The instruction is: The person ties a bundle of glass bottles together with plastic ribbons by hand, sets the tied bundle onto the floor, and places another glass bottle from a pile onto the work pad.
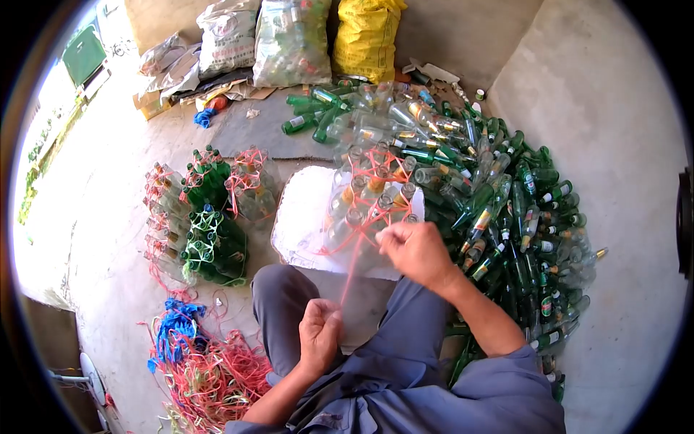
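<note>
A cluster of clear glass bottles (pixel 340 217) stands upright on a white block (pixel 296 224) in front of me, with red plastic string (pixel 352 271) looped around the necks. My left hand (pixel 322 336) is closed on a length of this string, which runs taut from the near side of the cluster down over my lap. Beside the nearest bottle necks, my right hand (pixel 421 254) is closed in a pinch at the string; the exact bit between its fingertips is hard to make out.
Tied bundles of green bottles (pixel 215 246) and clear bottles (pixel 163 217) stand at left. A tangled heap of string (pixel 217 380) lies near my left leg. Loose bottles (pixel 517 217) pile up along the right wall. Full sacks (pixel 293 43) and a yellow sack (pixel 367 40) stand behind.
</note>
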`<state>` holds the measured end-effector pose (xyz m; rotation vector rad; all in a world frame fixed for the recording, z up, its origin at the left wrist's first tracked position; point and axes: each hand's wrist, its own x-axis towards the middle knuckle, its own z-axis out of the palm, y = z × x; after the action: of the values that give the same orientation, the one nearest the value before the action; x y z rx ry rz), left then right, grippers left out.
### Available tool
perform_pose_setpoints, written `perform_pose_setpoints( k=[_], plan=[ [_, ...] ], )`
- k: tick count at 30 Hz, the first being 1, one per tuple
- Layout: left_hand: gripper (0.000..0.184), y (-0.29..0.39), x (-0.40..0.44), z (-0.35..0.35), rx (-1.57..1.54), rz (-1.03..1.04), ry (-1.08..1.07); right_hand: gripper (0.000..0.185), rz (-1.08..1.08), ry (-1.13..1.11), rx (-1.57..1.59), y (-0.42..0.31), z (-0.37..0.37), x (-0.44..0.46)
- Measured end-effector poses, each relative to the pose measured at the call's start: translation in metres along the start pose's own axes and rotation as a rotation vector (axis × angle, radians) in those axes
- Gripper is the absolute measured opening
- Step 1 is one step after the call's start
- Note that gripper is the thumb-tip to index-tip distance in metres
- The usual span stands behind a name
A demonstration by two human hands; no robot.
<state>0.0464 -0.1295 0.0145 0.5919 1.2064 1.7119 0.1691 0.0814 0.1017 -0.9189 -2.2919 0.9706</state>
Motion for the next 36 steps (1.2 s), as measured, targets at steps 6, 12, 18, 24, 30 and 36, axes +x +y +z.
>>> perform_pose_setpoints(
  k=[6, 12, 18, 24, 30, 36],
  plan=[
    [0.011, -0.005, -0.022, 0.005, 0.068, -0.047, -0.065, 0.032, 0.118, 0.155, 0.389, -0.020, 0.046, -0.048],
    [0.009, -0.003, -0.024, 0.011, 0.068, -0.043, -0.075, 0.034, -0.117, 0.162, 0.033, -0.014, 0.057, -0.061],
    [0.009, 0.017, -0.019, 0.008, -0.063, -0.109, -0.117, 0.031, -0.495, 0.112, -0.159, 0.007, 0.064, -0.067],
    [0.013, 0.035, 0.042, -0.018, 0.718, 0.424, -0.083, 0.020, -0.485, 0.166, -0.025, 0.012, 0.071, -0.067],
    [0.044, 0.088, 0.119, 0.020, 1.073, 0.803, -0.258, 0.012, -0.460, 0.224, 0.043, -0.016, 0.066, -0.054],
    [0.050, 0.068, 0.168, 0.033, 1.176, 0.923, -0.528, 0.016, -0.460, 0.270, 0.226, -0.030, 0.063, -0.038]
  ],
)
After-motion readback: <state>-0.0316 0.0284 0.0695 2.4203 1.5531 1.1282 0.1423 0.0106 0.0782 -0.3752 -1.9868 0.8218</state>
